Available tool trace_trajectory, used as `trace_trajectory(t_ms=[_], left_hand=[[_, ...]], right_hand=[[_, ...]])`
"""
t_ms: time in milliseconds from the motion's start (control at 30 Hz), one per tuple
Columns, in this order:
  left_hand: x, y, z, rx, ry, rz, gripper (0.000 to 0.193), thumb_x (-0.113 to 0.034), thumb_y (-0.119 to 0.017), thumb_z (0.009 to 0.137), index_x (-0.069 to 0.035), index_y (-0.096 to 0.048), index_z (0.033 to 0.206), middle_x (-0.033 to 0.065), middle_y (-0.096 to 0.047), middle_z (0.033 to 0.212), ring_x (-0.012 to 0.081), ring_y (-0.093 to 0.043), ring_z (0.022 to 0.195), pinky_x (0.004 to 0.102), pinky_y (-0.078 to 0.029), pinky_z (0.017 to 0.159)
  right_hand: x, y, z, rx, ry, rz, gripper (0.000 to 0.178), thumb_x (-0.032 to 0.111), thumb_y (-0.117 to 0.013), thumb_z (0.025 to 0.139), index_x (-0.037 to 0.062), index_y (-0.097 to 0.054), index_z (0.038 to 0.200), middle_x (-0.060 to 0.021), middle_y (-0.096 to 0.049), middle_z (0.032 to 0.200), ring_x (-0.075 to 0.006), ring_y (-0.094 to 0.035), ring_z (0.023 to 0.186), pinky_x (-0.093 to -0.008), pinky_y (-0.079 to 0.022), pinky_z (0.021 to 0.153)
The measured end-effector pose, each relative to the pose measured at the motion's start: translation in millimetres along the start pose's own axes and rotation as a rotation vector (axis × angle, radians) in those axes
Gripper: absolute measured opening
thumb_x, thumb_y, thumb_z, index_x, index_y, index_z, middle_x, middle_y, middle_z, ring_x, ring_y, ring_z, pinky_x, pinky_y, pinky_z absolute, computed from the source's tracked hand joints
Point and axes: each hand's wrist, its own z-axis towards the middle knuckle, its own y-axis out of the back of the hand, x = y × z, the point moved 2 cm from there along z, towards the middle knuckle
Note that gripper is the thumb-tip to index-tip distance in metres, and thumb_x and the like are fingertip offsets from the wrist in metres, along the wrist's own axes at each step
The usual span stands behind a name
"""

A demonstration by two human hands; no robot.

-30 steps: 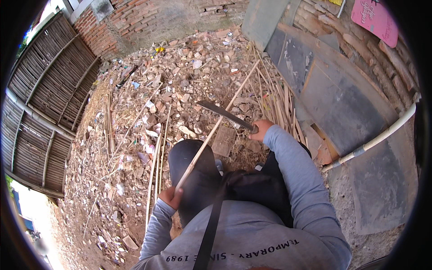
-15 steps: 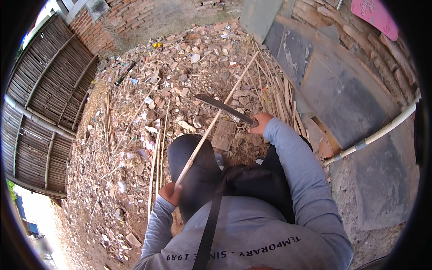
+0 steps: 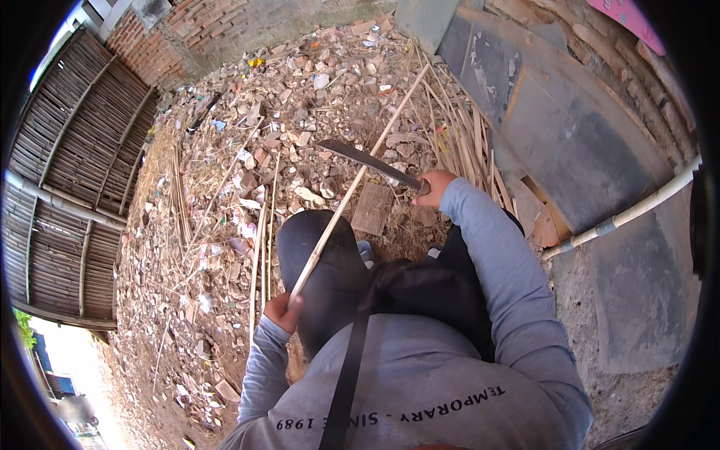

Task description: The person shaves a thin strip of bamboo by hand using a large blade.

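Note:
My left hand (image 3: 283,312) is closed round the near end of a long pale bamboo strip (image 3: 339,212), which slants away over my left knee toward the far right. In my right hand (image 3: 435,189) is the handle of a machete (image 3: 373,163). Its dark blade points left and crosses the strip, on the upper side as seen from here; whether the edge touches the strip I cannot tell. Under the blade, a flat brownish block (image 3: 373,209) lies on the ground in front of my feet.
Rubble and dry straw (image 3: 225,172) cover the ground. Loose bamboo strips (image 3: 260,247) lie to my left, and a bundle of strips (image 3: 466,142) lies to the right. Grey boards (image 3: 570,142) lean at the right beside a pale pole (image 3: 630,214). A bamboo fence (image 3: 71,112) stands left, a brick wall (image 3: 195,34) behind.
The view has shifted slightly. Both hands keep their grips, and the machete stays across the bamboo strip at nearly the same place.

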Motion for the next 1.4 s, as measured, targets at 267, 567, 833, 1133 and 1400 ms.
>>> trace_trajectory(t_ms=[267, 567, 833, 1133, 1400], left_hand=[[2.0, -0.2, 0.3, 0.025, 0.118, -0.118, 0.034, -0.03, -0.06, 0.093, 0.001, -0.062, 0.076, -0.0036, -0.052, 0.059, 0.0046, -0.044, 0.055, 0.0252, -0.036, 0.049], [9.0, 0.1, 3.8, 0.039, 0.096, -0.158, 0.034, -0.03, -0.062, 0.092, -0.001, -0.061, 0.075, -0.005, -0.051, 0.059, 0.0039, -0.043, 0.055, 0.0241, -0.035, 0.049], [20.9, -0.2, 6.9, 0.044, 0.106, -0.159, 0.037, -0.033, -0.064, 0.091, -0.002, -0.059, 0.071, -0.0053, -0.05, 0.059, 0.0037, -0.042, 0.055, 0.0237, -0.034, 0.049], [25.8, 0.6, 7.4, 0.053, 0.113, -0.192, 0.038, -0.033, -0.064, 0.091, -0.002, -0.06, 0.07, -0.0058, -0.048, 0.058, 0.0043, -0.04, 0.055, 0.0244, -0.032, 0.049], [27.1, -2.5, 6.2, 0.034, 0.113, -0.197, 0.038, -0.034, -0.064, 0.091, 0.0, -0.062, 0.074, -0.0051, -0.05, 0.059, 0.0046, -0.042, 0.056, 0.0243, -0.034, 0.05]], right_hand=[[-0.8, 1.2, 0.0, 0.034, 0.024, 0.018, 0.054, 0.045, -0.075, 0.067, 0.0031, -0.065, 0.101, -0.0177, -0.066, 0.087, -0.0326, -0.064, 0.085, -0.0391, -0.049, 0.078], [3.8, 3.3, -2.1, 0.042, -0.006, -0.006, 0.049, 0.04, -0.075, 0.067, 0.0068, -0.067, 0.101, -0.0162, -0.067, 0.091, -0.0322, -0.065, 0.089, -0.0387, -0.05, 0.081], [-1.3, 1.1, 0.3, 0.046, 0.019, 0.013, 0.049, 0.042, -0.074, 0.067, 0.0054, -0.066, 0.099, -0.0163, -0.067, 0.091, -0.0319, -0.065, 0.088, -0.0391, -0.05, 0.08], [1.7, 1.6, -2.9, 0.006, 0.047, 0.007, 0.052, 0.044, -0.075, 0.067, 0.0043, -0.065, 0.099, -0.0179, -0.066, 0.088, -0.033, -0.064, 0.087, -0.0388, -0.049, 0.079], [7.8, 8.1, -1.0, -0.055, 0.005, -0.088, 0.048, 0.041, -0.073, 0.069, 0.0058, -0.065, 0.102, -0.0185, -0.066, 0.091, -0.0349, -0.063, 0.089, -0.041, -0.049, 0.08]])
